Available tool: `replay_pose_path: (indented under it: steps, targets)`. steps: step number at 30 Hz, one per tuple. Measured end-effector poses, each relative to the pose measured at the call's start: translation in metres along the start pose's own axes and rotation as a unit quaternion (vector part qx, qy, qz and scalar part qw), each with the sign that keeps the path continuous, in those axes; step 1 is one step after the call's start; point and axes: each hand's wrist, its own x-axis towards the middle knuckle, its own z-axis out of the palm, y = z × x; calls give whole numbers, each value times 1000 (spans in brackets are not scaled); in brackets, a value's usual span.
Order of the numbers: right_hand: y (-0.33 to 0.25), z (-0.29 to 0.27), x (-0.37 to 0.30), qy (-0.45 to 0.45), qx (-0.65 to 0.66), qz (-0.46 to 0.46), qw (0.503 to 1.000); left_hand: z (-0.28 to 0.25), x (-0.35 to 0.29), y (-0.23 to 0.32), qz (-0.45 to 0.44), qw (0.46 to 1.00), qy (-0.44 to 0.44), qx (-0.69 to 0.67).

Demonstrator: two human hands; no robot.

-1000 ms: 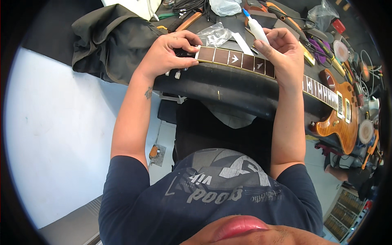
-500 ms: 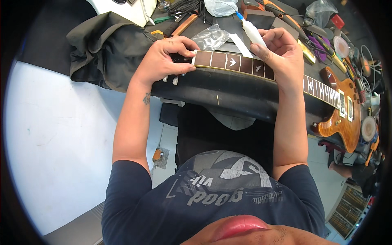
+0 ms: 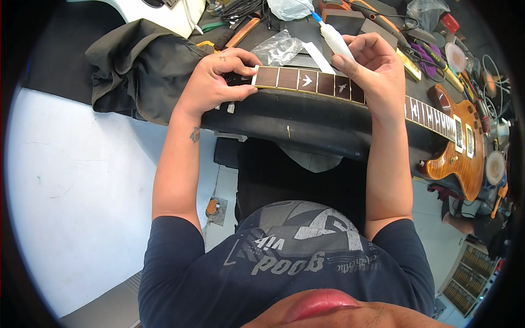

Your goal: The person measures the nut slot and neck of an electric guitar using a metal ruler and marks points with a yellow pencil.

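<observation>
An electric guitar with an amber wood body (image 3: 462,156) lies across the workbench, its strings off the part of the fretboard (image 3: 290,80) between my hands. That dark fretboard carries pale bird inlays. At its left end, the thumb and forefinger of my left hand (image 3: 216,79) pinch the two ends of the white nut (image 3: 255,76). The headstock is mostly hidden behind that hand. Above the neck, my right hand (image 3: 377,71) grips a small white squeeze bottle (image 3: 335,41). Its blue tip points up and away from the fretboard.
Black padding (image 3: 311,117) runs along the bench's front edge. A dark cloth (image 3: 145,68) lies left of the headstock. Behind the neck are a clear plastic bag (image 3: 279,48), a white strip (image 3: 319,57), a wooden-handled tool (image 3: 242,33) and cables. A white guitar body (image 3: 164,13) sits far left.
</observation>
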Motion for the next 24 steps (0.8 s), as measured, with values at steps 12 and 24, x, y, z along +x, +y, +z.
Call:
replay_pose_path:
  steps: [12, 24]
  targets:
    - [0, -1, 1, 3, 16, 0, 1000, -1, 2, 3, 36, 999, -3, 31]
    - [0, 0, 1, 9, 7, -2, 1000, -4, 6, 12, 27, 998, -42, 36]
